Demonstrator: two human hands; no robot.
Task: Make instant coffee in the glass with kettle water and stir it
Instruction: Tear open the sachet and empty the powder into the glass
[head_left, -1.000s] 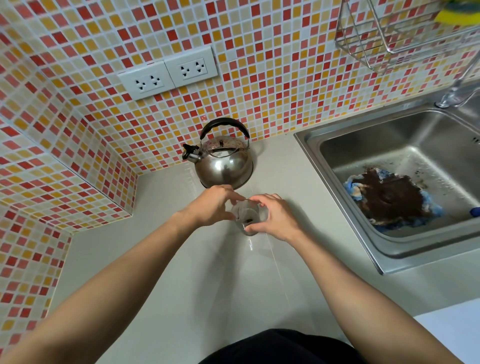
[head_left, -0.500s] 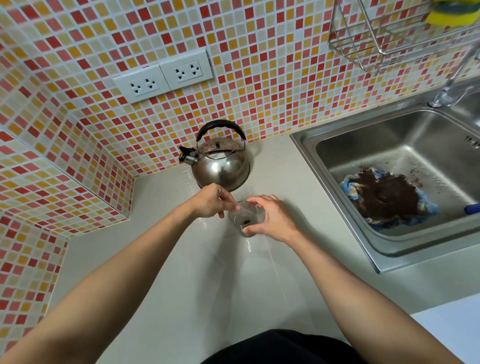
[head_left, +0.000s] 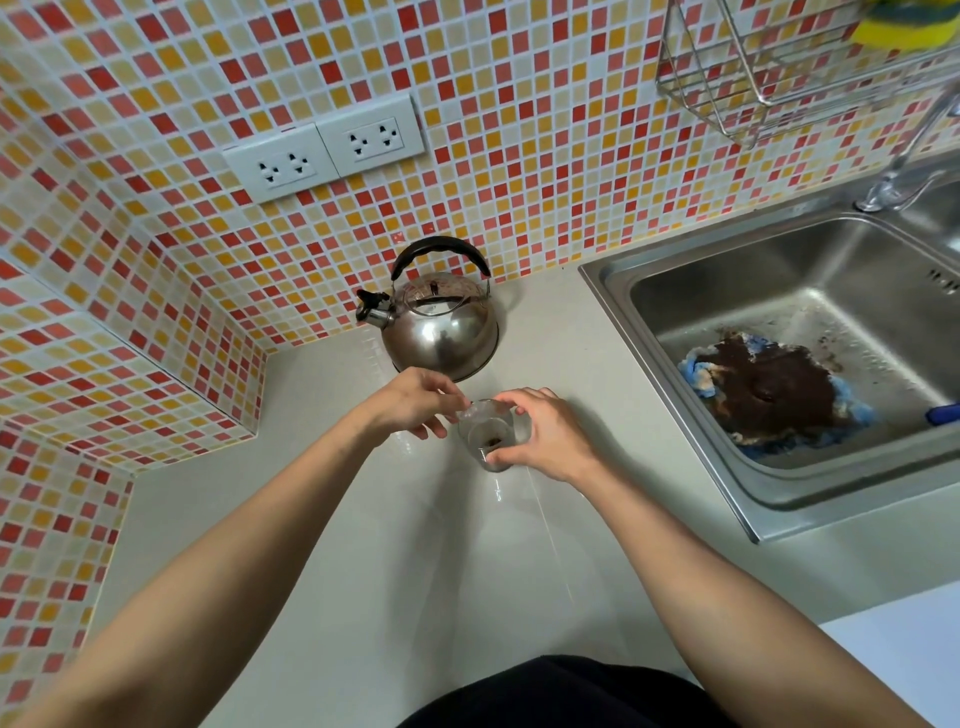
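Observation:
A small clear glass stands on the pale counter, with dark coffee granules at its bottom. My right hand wraps around the glass from the right. My left hand is at the glass's left rim, its fingertips pinched on a small clear packet that is hard to make out. Just behind both hands, against the tiled wall, sits the steel kettle; its black handle is upright and its spout points left.
A steel sink lies to the right, holding a blue cloth covered in coffee grounds and a blue object. Further back are a tap, a wire rack with a yellow sponge, and wall sockets.
My left hand has drawn back from over the glass's mouth to its left rim. My right hand has stayed on the glass, and the view has shifted slightly.

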